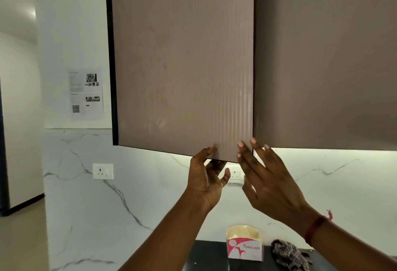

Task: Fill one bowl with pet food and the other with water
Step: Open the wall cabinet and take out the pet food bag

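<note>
Left hand (206,176) pinches the bottom edge of the cabinet door (182,66) near its corner; right hand (268,184) rests straight-fingered beside it. Stiff, likely light, the door should swing from that edge. No bowls or pet food show.

Single wide-angle view from the head, faced forward and tilted up rather than down. Very near a cupboard door (182,66) filling the upper middle. Dark worktop (210,253) caught only along the bottom edge, right of centre; marble wall (86,195) farther back at left.
</note>
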